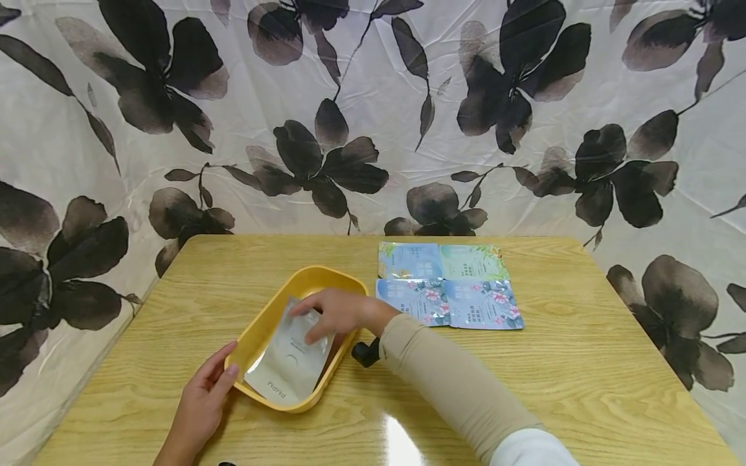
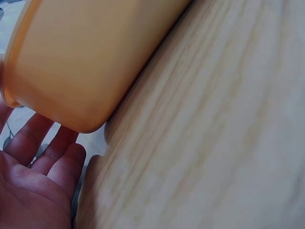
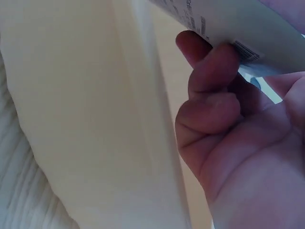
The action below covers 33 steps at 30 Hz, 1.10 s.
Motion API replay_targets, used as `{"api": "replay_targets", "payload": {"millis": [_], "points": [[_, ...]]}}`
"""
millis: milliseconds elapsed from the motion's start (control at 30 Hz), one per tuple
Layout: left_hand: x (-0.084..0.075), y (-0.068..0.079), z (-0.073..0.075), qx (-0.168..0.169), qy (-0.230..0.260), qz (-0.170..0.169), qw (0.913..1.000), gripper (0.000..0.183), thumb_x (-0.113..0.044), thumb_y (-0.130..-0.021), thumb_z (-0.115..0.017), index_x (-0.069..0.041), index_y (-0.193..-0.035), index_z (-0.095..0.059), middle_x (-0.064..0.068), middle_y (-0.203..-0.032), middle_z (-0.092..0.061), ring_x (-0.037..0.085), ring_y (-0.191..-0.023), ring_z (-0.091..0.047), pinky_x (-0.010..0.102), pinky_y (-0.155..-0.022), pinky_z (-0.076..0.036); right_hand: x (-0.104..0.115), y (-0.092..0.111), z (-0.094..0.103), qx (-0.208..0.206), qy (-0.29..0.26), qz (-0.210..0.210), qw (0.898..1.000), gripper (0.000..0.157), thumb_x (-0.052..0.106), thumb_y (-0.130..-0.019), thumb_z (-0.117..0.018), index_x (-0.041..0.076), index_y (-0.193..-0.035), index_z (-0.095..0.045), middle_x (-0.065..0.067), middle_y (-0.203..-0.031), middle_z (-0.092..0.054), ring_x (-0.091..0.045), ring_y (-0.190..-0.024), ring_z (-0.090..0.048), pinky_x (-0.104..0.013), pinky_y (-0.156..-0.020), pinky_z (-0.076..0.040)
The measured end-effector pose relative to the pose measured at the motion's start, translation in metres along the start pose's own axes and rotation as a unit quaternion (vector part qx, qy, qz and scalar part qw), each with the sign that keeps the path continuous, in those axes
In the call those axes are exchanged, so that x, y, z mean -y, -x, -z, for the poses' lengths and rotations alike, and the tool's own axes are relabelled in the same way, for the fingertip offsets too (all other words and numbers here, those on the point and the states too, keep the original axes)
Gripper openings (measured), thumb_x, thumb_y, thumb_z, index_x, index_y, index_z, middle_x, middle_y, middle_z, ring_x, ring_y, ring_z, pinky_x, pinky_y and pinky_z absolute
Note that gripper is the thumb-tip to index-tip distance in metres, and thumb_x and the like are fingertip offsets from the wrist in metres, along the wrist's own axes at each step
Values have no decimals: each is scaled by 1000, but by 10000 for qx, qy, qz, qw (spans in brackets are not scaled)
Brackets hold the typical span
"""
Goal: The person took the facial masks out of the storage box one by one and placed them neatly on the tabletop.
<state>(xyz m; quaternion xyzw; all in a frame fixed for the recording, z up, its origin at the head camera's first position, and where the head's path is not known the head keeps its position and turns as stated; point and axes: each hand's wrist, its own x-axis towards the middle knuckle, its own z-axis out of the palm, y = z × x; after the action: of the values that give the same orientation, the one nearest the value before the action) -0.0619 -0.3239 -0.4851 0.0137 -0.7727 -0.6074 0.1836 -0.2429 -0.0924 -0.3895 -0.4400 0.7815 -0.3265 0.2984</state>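
Observation:
On the table is a yellow plastic basin [image 1: 249, 333], and inside it lies a flat white sachet [image 1: 285, 362] lettered PMPM, leaning on the near end. My left hand [image 1: 201, 395] grips the basin's near left corner, thumb over the rim and fingers outside below it, as the left wrist view [image 2: 43, 176] also shows. My right hand [image 1: 340, 314] reaches over the right rim and pinches the sachet's upper part. In the right wrist view, curled fingers [image 3: 214, 71] touch the sachet's printed side, near a barcode; part of the thumb is cut off.
Behind my right forearm, several blue and green floral sachets [image 1: 474, 301] lie flat in two rows. A small black object [image 1: 366, 353] sits right of the basin, partly hidden by the sleeve. A floral curtain [image 1: 419, 129] hangs behind the wooden table [image 1: 583, 362].

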Motion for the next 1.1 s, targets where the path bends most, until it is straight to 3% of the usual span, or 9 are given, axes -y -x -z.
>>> {"api": "replay_targets", "payload": {"millis": [200, 433, 600, 767, 867, 933, 1100], "points": [[-1, 1, 0, -20, -302, 61, 9995, 39, -2, -104, -52, 6, -142, -50, -28, -122, -56, -9, -109, -53, 6, -86, -44, 4, 3, -4, 286, 355, -384, 9982, 55, 19, -87, -81, 25, -138, -63, 2, -149, -47, -8, -122, -46, -19, -94, -43], [1, 1, 0, 31, 194, -29, 9998, 39, 1, -104, -51, 7, -142, -49, -26, -126, -56, -10, -114, -52, 6, -89, -42, 9, 11, -4, 185, 653, -319, 9972, 53, 15, -88, -79, 26, -138, -63, 4, -151, -46, -10, -136, -40, -22, -105, -37], [0, 1, 0, 18, -170, 17, 9999, 40, -3, -105, -52, 3, -144, -50, -23, -131, -53, -15, -118, -46, 6, -91, -40, 5, 24, -2, -309, 122, -203, 9992, 51, 12, -89, -77, 24, -137, -64, 4, -149, -48, -11, -137, -39, -23, -100, -41], [-1, 1, 1, -13, -656, 160, 9977, 40, -10, -105, -53, -8, -145, -53, -14, -138, -49, -18, -119, -39, 6, -92, -38, -2, 39, 2, -895, -225, -6, 9957, 52, 14, -90, -76, 24, -138, -63, 5, -146, -52, -14, -137, -42, -29, -101, -43], [-1, 0, 1, -23, -500, 116, 9987, 40, -6, -105, -54, -5, -144, -53, -17, -137, -50, -17, -120, -40, 6, -92, -39, -6, 48, 5, -1205, -480, 64, 9915, 51, 15, -89, -76, 24, -138, -63, 3, -144, -53, -16, -133, -46, -31, -98, -45], [-1, -1, 1, -35, -506, 64, 9987, 38, -5, -104, -54, -1, -142, -53, -26, -132, -51, -17, -121, -40, 6, -92, -38, -9, 55, 7, -1392, -667, 154, 9879, 50, 15, -90, -75, 22, -138, -63, 0, -144, -54, -15, -129, -49, -30, -95, -46], [-1, -1, 1, 11, -738, 108, 9972, 40, -8, -105, -54, 5, -142, -50, -33, -129, -46, -15, -125, -35, 4, -92, -37, -20, 76, 11, -1899, -1123, 327, 9748, 51, 16, -90, -75, 17, -139, -61, -5, -145, -53, -15, -116, -56, -29, -87, -50]]}}
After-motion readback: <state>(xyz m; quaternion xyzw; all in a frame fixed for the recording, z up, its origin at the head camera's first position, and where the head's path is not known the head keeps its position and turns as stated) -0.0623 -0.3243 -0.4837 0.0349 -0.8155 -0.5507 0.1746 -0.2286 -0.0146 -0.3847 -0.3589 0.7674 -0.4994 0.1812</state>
